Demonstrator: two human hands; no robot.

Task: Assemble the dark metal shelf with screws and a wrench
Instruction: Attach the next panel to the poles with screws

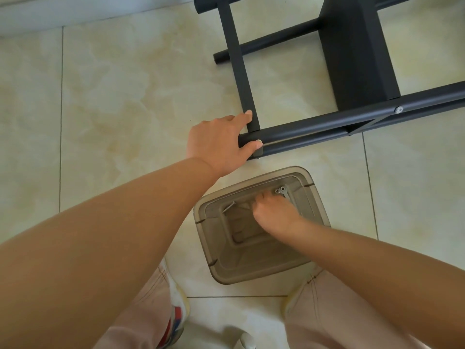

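Dark metal shelf (347, 122) lies on its side, upper right; the left hand (219, 144) grips its corner tube while the right hand (275, 214), fingers curled, picks through the plastic bin (251, 270), lower centre—likely fetching a screw beside the wrench (283, 191).

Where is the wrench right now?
The wrench lies inside the translucent bin on the floor, at its far right corner, just beyond the right hand reaching in.

Floor's those big glossy cream marble-look tiles (130, 79) with thin dark grout lines. Pale baseboard (75, 11) strip runs along the top left. Down at the bottom you've got pale pink trousers (334, 313) and a white sneaker (177, 316) with red and blue bits on the side.
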